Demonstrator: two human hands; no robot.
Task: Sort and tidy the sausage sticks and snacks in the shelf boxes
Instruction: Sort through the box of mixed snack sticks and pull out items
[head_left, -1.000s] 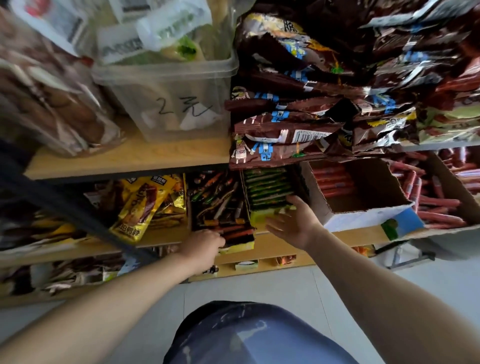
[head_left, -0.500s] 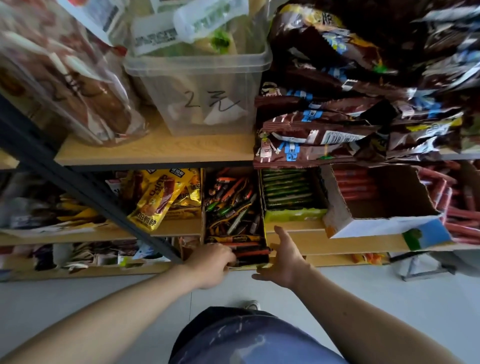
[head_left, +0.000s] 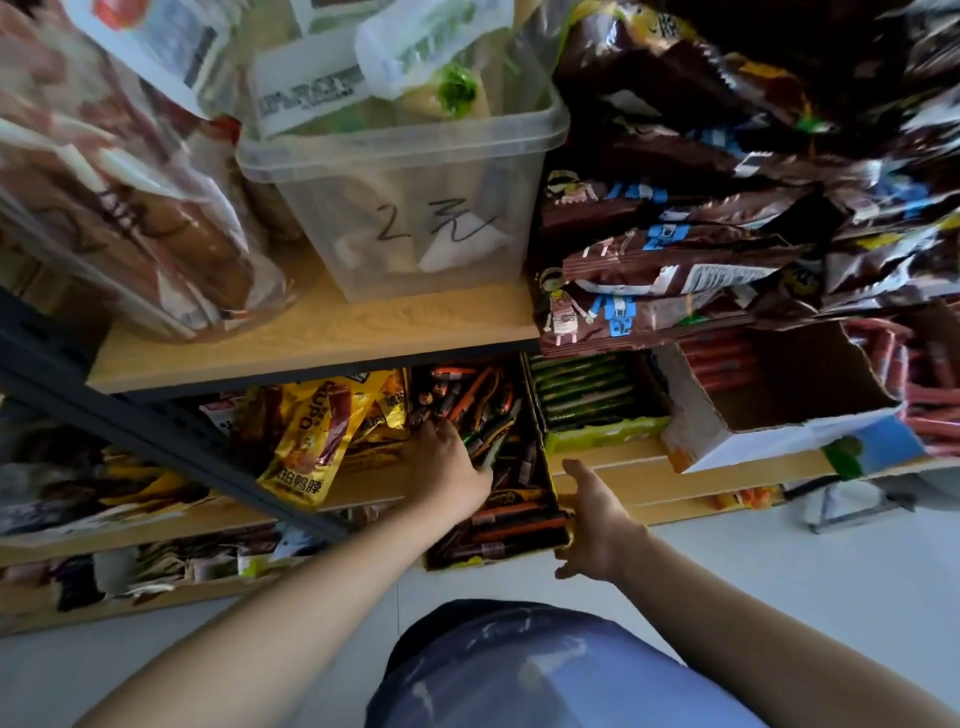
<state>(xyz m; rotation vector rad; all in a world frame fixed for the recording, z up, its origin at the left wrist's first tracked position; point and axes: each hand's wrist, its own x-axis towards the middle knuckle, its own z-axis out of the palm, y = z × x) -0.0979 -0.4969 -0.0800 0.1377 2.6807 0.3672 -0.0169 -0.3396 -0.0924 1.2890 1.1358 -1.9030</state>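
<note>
A dark cardboard box of mixed orange, black and green sausage sticks juts out from the lower shelf. My left hand is inside it, fingers down among the sticks; whether they grip any is hidden. My right hand is spread open against the box's right front corner. To the right stand a green box of green sticks and a torn white carton holding red sausages. More red sausages lie at the far right.
Yellow snack packs lie left of the box behind a dark slanted shelf post. On the upper wooden shelf stand a clear tub, bagged bread and piled brown packs. Pale floor lies below.
My left hand left the box's front edge and moved up into the sticks. My right hand shifted to the box's right front corner. The view tilted closer to the shelf.
</note>
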